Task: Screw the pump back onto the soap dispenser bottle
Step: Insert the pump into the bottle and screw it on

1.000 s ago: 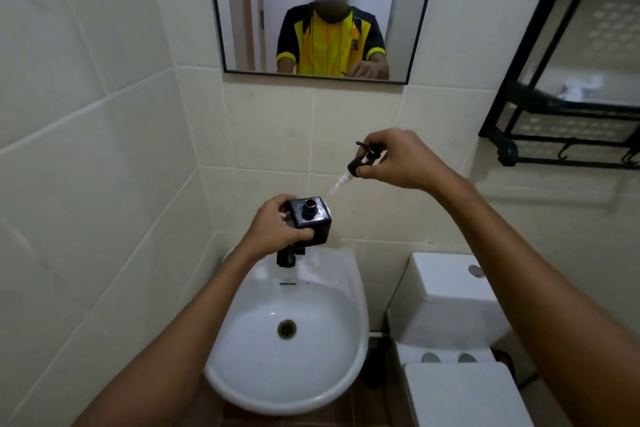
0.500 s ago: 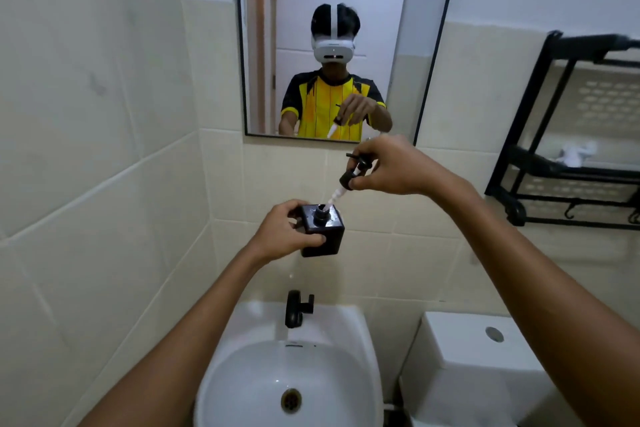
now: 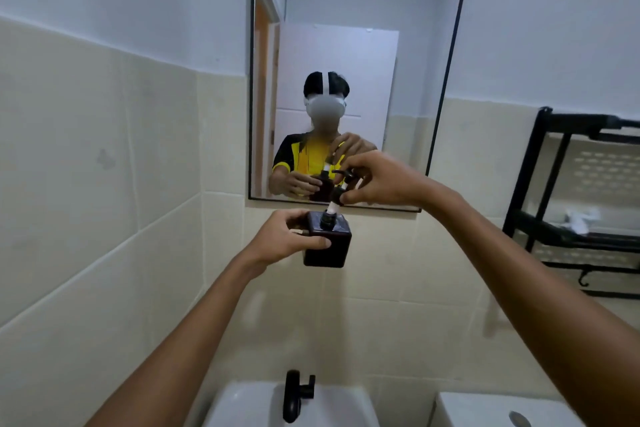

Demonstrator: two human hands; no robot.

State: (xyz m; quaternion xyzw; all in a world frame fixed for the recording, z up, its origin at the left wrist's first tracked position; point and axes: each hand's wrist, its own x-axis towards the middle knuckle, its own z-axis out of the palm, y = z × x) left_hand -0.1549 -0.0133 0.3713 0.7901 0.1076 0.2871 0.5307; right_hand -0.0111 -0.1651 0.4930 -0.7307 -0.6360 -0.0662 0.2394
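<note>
Since the earlier frames, the pump [image 3: 344,180] has been lowered so that its white tube is now entered into the neck of the soap dispenser bottle [image 3: 327,241], while both have been raised above the sink [image 3: 242,406] to the level of the mirror's [image 3: 446,80] lower edge. The bottle is gripped around its square body by the left hand [image 3: 289,236]; the pump's collar is pinched by the right hand [image 3: 377,180]. The collar is judged not yet seated, so threading remains to be done.
</note>
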